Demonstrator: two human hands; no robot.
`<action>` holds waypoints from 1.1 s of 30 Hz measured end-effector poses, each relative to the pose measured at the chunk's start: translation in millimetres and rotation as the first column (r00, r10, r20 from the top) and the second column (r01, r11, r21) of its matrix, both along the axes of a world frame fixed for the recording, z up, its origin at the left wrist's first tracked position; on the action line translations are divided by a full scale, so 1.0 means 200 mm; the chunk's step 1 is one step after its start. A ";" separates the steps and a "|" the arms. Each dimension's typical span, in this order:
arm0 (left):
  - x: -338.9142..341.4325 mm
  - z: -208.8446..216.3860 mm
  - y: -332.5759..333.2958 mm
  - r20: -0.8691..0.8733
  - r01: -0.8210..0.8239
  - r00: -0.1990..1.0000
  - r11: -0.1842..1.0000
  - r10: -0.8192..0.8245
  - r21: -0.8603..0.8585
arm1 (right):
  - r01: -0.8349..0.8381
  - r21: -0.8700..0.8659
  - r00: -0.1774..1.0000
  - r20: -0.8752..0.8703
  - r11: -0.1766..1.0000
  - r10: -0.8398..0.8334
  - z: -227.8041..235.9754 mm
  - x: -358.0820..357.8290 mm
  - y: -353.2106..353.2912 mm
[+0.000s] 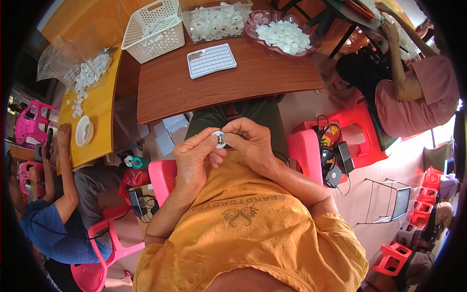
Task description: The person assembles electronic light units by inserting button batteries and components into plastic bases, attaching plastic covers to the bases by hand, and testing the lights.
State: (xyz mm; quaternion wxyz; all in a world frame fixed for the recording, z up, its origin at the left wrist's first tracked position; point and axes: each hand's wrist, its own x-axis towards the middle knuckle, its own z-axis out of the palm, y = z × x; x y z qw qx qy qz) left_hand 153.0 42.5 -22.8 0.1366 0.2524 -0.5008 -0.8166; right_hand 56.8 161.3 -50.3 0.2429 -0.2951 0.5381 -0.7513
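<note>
In front of my belly, between both hands, is a small round white plastic piece [219, 141] with a dark metal part across its middle. My left hand [192, 158] pinches its left side between thumb and forefinger, the other fingers curled beneath. From the right, my right hand [255, 146] grips it, its thumb resting at the metal part. The fingers partly cover the piece. Both hands are short of the near edge of the brown table [262, 78]. On that table lies a white ridged tray [216, 65], with small tan and silvery bits in its far left corner.
Along the table's back stand a white basket [134, 46], a clear bin [214, 24] of white pieces and a reddish bowl [250, 36] of pale pieces. Co-workers sit at left [46, 231] and right [411, 100]. Pink chair arms [304, 151] flank me; cables [331, 146] hang at right.
</note>
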 end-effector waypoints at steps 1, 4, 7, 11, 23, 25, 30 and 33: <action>0.00 -0.01 0.00 0.008 -0.008 1.000 1.000 0.008 -0.013 | -0.006 0.025 1.000 -0.018 1.000 0.007 0.00 0.00 0.00; 0.00 -0.02 0.01 0.027 -0.028 0.999 0.999 0.028 -0.030 | -0.012 0.058 1.000 -0.026 0.998 0.013 -0.03 0.01 0.00; 0.01 -0.04 0.01 0.032 -0.053 0.998 0.998 0.054 -0.031 | -0.005 0.077 1.000 -0.013 0.997 0.006 -0.03 0.02 0.00; 0.01 -0.05 0.00 0.036 -0.064 0.997 0.996 0.066 -0.066 | 0.003 0.078 1.000 -0.024 0.997 -0.002 -0.03 0.02 0.00; -0.13 -0.05 -0.03 -0.008 0.202 0.979 0.974 -0.202 0.106 | 0.010 0.083 0.997 0.077 0.997 -0.016 -0.04 -0.12 0.01; -0.17 -0.05 -0.03 -0.014 0.259 0.966 0.953 -0.260 0.160 | 0.079 0.131 0.997 0.016 0.988 -0.081 -0.05 -0.14 0.04; -0.23 -0.07 -0.05 -0.016 0.308 0.949 0.911 -0.316 0.276 | 0.084 0.211 0.996 0.004 0.974 -0.087 -0.06 -0.19 0.07; -0.25 -0.09 -0.07 0.027 0.276 0.955 0.916 -0.297 0.292 | 0.146 0.229 0.986 -0.112 0.963 -0.123 -0.07 -0.25 0.06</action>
